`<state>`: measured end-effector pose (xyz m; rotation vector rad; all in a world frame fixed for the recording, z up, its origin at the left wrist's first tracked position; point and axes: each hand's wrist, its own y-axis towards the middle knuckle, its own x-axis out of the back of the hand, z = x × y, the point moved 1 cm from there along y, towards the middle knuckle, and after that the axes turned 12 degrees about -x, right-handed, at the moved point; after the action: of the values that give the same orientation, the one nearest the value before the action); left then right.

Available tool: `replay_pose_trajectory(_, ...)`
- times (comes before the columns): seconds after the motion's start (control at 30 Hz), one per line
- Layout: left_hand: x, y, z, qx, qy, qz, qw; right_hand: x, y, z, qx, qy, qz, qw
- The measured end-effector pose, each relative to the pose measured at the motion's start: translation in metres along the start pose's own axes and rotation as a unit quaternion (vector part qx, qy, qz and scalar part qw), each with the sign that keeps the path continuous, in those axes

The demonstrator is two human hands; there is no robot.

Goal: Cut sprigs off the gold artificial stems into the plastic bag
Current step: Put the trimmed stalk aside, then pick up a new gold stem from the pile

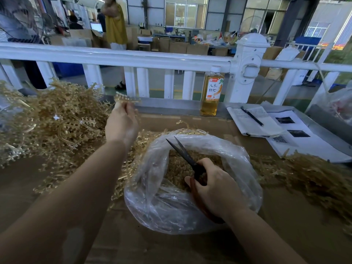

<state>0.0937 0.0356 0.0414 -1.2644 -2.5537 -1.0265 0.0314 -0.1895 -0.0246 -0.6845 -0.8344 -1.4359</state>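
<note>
My left hand [122,124] is raised over the table and pinches a gold stem [127,98] that sticks up above its fingers. A big heap of gold artificial stems [55,122] lies to its left. My right hand [217,185] grips the scissors [185,155] by their red-brown handles, blades parted and pointing up-left over the clear plastic bag [171,204]. Cut gold sprigs [177,168] fill the bottom of the bag. Another pile of gold pieces [304,174] lies to the right of the bag.
A bottle of amber drink [211,92] stands by the white railing [133,58] at the table's far edge. An open notebook with a pen [252,116] and printed sheets [297,138] lie at the right. A person in yellow stands beyond the railing.
</note>
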Motion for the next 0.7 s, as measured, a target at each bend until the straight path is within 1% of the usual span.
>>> replay_pose_trajectory(0.03, 0.001, 0.001, -0.002, 0.0, -0.008, -0.008, 1.0, 0.0, 0.0, 0.0, -0.001, 0.001, 0.0, 1.0)
replay_pose_trajectory(0.07, 0.001, 0.002, -0.003, 0.023, -0.047, -0.007, 0.999, 0.0, 0.0, 0.0, -0.003, 0.002, -0.001, 1.0)
replay_pose_trajectory(0.1, 0.0, 0.003, -0.003, 0.074, -0.118, 0.008, 0.99, 0.0, 0.0, 0.0, -0.004, 0.003, -0.002, 1.0)
replay_pose_trajectory(0.13, -0.001, 0.002, -0.005, 0.137, -0.203, 0.033, 0.969, 0.001, 0.0, 0.0, -0.004, 0.004, -0.004, 1.0)
replay_pose_trajectory(0.17, -0.002, 0.001, -0.006, 0.193, -0.277, 0.06, 0.939, 0.001, 0.0, 0.0, -0.005, 0.005, -0.005, 1.0)
replay_pose_trajectory(0.2, -0.004, -0.003, -0.008, 0.226, -0.32, 0.09, 0.916, 0.001, 0.0, 0.0, -0.005, 0.007, -0.006, 1.0)
replay_pose_trajectory(0.27, -0.01, -0.014, -0.007, 0.245, -0.348, 0.133, 0.895, 0.001, 0.0, 0.0, -0.006, 0.009, -0.008, 1.0)
replay_pose_trajectory(0.3, -0.013, -0.02, -0.005, 0.25, -0.362, 0.136, 0.888, 0.002, 0.0, 0.0, -0.005, 0.01, -0.01, 1.0)
replay_pose_trajectory(0.37, -0.019, -0.03, 0.001, 0.276, -0.391, 0.114, 0.871, 0.002, 0.0, 0.0, -0.006, 0.017, -0.013, 1.0)
replay_pose_trajectory(0.43, -0.024, -0.038, 0.006, 0.293, -0.403, 0.095, 0.862, 0.003, -0.001, 0.0, -0.006, 0.022, -0.017, 1.0)
replay_pose_trajectory(0.5, -0.026, -0.045, 0.007, 0.301, -0.418, 0.107, 0.851, 0.004, 0.0, -0.001, -0.005, 0.024, -0.018, 1.0)
replay_pose_trajectory(0.6, -0.03, -0.056, 0.003, 0.315, -0.472, 0.12, 0.815, 0.005, 0.0, 0.001, -0.007, 0.033, -0.022, 0.999)
replay_pose_trajectory(0.7, -0.035, -0.065, -0.001, 0.319, -0.488, 0.104, 0.805, 0.006, 0.0, 0.002, -0.008, 0.044, -0.032, 0.999)
